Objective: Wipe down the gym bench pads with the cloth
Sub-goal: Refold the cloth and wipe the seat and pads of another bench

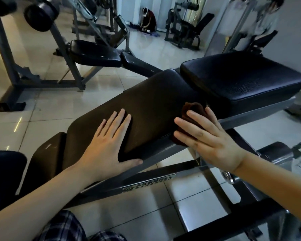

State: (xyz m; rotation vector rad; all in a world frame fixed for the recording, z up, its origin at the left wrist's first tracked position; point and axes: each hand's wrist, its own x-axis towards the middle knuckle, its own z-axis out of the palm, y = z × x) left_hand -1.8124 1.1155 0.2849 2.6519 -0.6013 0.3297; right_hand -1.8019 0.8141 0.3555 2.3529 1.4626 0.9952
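Both open-fingered, left hand [109, 145] flat on long dark pad [155, 100], right hand [210, 141] pressing crumpled, perhaps maroon cloth [193, 108]

Between our left hand [109, 145], flat on the long pad [151, 101], and our right hand [210, 136], pressing the cloth [193, 110] at the pad's near edge, we have a bare strip of surface. The pad's far half lies open too. The raised seat pad [241, 79] closes off the right end. Below the near edge the steel frame [146, 181] crosses. Past the far edge, floor tiles [76, 110] lie open up to a second bench [94, 53].
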